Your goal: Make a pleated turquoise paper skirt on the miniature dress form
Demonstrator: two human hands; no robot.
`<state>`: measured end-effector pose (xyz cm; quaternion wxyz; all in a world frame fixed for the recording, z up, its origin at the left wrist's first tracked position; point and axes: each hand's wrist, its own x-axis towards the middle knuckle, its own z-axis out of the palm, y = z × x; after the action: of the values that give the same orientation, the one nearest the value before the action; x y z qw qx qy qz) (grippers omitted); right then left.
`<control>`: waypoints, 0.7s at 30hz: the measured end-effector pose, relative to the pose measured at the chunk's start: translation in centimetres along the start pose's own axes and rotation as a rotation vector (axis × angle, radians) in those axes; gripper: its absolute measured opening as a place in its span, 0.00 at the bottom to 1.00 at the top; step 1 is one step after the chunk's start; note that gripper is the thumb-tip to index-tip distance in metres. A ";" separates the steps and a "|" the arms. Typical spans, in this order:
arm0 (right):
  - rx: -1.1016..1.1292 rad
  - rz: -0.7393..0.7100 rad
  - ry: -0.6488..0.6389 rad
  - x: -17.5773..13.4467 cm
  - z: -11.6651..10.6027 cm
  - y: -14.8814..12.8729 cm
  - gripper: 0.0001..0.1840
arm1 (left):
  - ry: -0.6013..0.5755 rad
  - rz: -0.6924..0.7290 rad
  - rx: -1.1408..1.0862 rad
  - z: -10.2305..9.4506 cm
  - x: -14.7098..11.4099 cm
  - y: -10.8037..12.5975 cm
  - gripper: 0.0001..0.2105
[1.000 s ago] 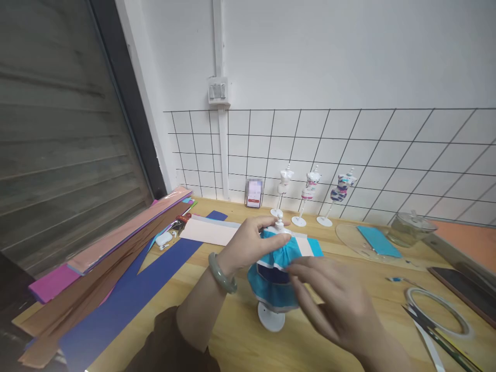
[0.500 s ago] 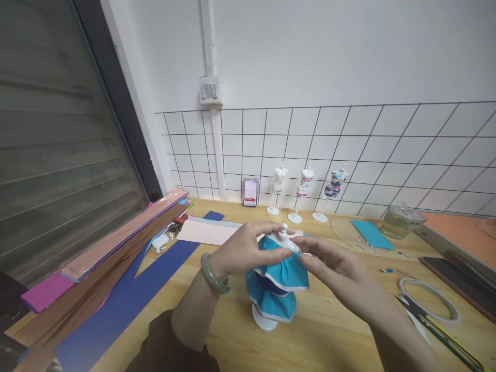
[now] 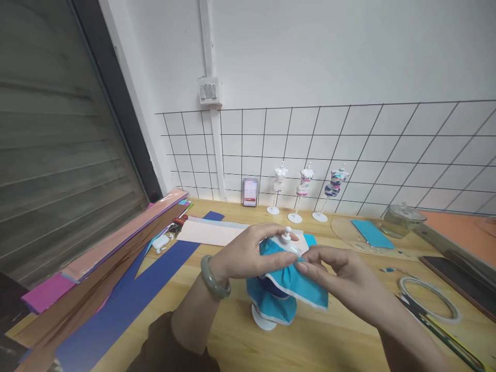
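Observation:
A small white dress form [image 3: 287, 235] stands on its round base in front of me, wrapped in tiers of turquoise crepe paper [image 3: 298, 287] with white edges. A dark blue band shows between the upper and lower tiers. My left hand [image 3: 258, 250] is closed round the upper body of the form, thumb across the front, pressing the turquoise paper against it. At the right shoulder, my right hand [image 3: 337, 268] pinches the top edge of the upper turquoise tier between thumb and fingers. The form's far side is hidden behind the hands.
Three small dress forms [image 3: 305, 186] stand by the wall grid, beside a phone [image 3: 250, 192]. Folded crepe papers [image 3: 127, 232] and an earphone case [image 3: 160, 242] lie left. Rightward are a tape roll [image 3: 428, 298], scissors [image 3: 422, 315], a glass teapot [image 3: 403, 219] and a dark tablet [image 3: 461, 281].
My right hand has closed into a pinch on the upper tier, whose right end now flares farther out to the right. My left hand stays around the form.

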<state>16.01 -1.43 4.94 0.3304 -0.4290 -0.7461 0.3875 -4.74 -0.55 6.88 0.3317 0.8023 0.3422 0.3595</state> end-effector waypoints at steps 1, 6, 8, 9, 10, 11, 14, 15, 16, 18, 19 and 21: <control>-0.002 -0.015 0.005 -0.1 0.0 0.0 0.19 | 0.004 0.000 0.005 0.0 0.0 0.0 0.19; 0.035 -0.116 -0.009 -0.2 -0.2 0.0 0.15 | -0.011 0.005 0.021 0.1 0.0 0.1 0.19; 0.062 -0.086 -0.029 -0.3 -0.2 -0.1 0.14 | -0.026 -0.006 0.015 0.1 0.0 0.1 0.18; 0.076 -0.061 -0.039 -0.3 -0.3 -0.3 0.14 | -0.030 -0.011 0.015 0.1 0.0 0.1 0.18; 0.088 -0.037 -0.044 -0.4 -0.3 -0.4 0.14 | -0.033 -0.014 0.018 0.1 -0.1 0.1 0.18; 0.095 -0.020 -0.042 -0.5 -0.3 -0.6 0.14 | -0.034 -0.018 0.021 0.2 -0.1 0.1 0.17; 0.090 0.009 -0.039 -0.6 -0.4 -1.0 0.16 | -0.030 -0.028 0.027 0.2 0.0 0.1 0.17; 0.085 0.021 -0.047 -0.7 -0.4 -1.1 0.17 | -0.028 -0.027 0.024 0.2 0.0 0.1 0.18; 0.082 0.034 -0.062 -0.7 -0.5 -1.2 0.18 | -0.025 -0.022 0.019 0.2 0.0 0.1 0.18; 0.085 0.048 -0.088 -0.6 -0.5 -1.3 0.19 | -0.022 -0.008 0.012 0.2 0.0 0.0 0.20; 0.089 0.047 -0.090 -0.6 -0.6 -1.2 0.20 | -0.024 0.000 0.013 0.2 0.1 -0.1 0.20; 0.098 0.034 -0.072 -0.6 -0.6 -1.1 0.20 | -0.028 0.009 0.020 0.3 0.1 -0.1 0.20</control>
<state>16.30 -2.12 6.11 0.3173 -0.4107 -0.7302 0.4444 -4.54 -0.50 6.67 0.3267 0.8120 0.3374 0.3465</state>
